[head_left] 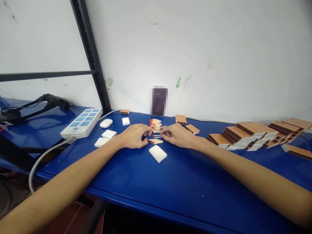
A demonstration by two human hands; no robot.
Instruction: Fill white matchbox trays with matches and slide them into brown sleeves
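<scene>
Red-tipped matchsticks lie between my hands: a loose pile point(155, 126) towards the wall and a smaller bunch point(156, 141) nearer me. My left hand point(136, 135) rests at their red-headed side, its thumb and index finger curved but apart, with nothing visible between them. On the other side my right hand point(176, 134) has its fingertips closed at the plain ends of a few matches point(157, 136) that lie between the pile and the bunch. Just in front of the bunch sits a white matchbox tray point(158, 153), seemingly face down.
Stacked matchboxes point(253, 130) fill the right side. Single boxes point(180, 119) lie near the wall. On the left are white trays point(101, 142), a white rounded case point(106, 123) and a power strip point(81, 123) with its cable. A blurred-out upright object point(159, 101) leans on the wall.
</scene>
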